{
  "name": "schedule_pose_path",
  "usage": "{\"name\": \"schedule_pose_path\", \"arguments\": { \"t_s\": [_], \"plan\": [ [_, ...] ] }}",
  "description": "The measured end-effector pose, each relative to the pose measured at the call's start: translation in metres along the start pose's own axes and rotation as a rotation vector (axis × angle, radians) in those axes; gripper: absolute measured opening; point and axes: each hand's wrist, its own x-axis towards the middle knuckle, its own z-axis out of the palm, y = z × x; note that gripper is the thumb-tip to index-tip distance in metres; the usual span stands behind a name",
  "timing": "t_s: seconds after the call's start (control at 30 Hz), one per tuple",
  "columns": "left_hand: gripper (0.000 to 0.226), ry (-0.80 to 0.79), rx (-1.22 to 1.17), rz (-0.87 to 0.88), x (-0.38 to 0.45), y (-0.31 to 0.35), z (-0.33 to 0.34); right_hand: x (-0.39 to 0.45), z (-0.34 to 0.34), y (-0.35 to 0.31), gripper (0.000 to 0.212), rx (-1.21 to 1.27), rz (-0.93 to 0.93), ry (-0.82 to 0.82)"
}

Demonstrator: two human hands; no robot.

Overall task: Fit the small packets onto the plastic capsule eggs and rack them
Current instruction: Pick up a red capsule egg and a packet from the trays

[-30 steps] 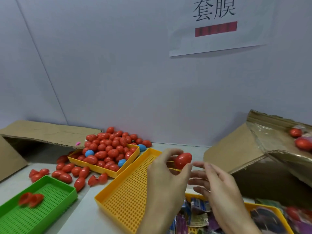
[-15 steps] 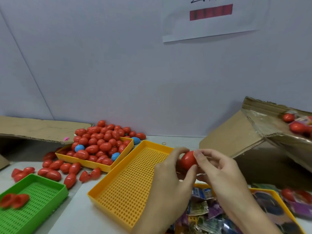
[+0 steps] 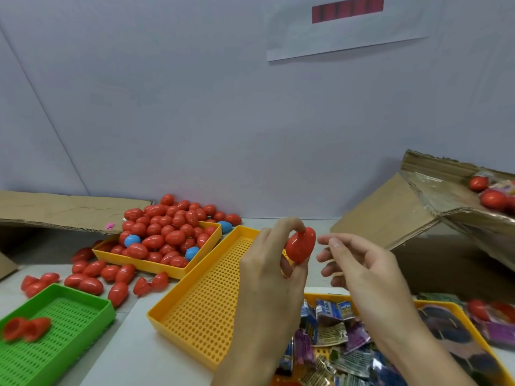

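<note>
From my seat, very little here can be read. At the top of the frame a white paper sheet (image 3: pixel 345 37) is stuck on the wall, and only a dark red bar (image 3: pixel 347 9) of blurred marks shows on it; I cannot make out any characters in it. At the lower right, the small packets (image 3: pixel 334 335) heaped in the yellow tray (image 3: pixel 446 306) carry printing, and on two of them I can pick out a digit that looks like "6"; the rest of their print is too small and crumpled to read.

Left hand (image 3: pixel 267 263) pinching, right hand (image 3: pixel 359 263) loose
</note>
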Motion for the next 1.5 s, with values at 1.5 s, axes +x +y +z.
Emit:
{"name": "schedule_pose_path", "arguments": {
  "t_s": [1.5],
  "plan": [
    [0.013, -0.073, -0.86, -0.585, 0.008, 0.014, -0.006, -0.001, -0.002, -0.006, 0.022, 0.008, 0.034, 0.038]
  ]
}}
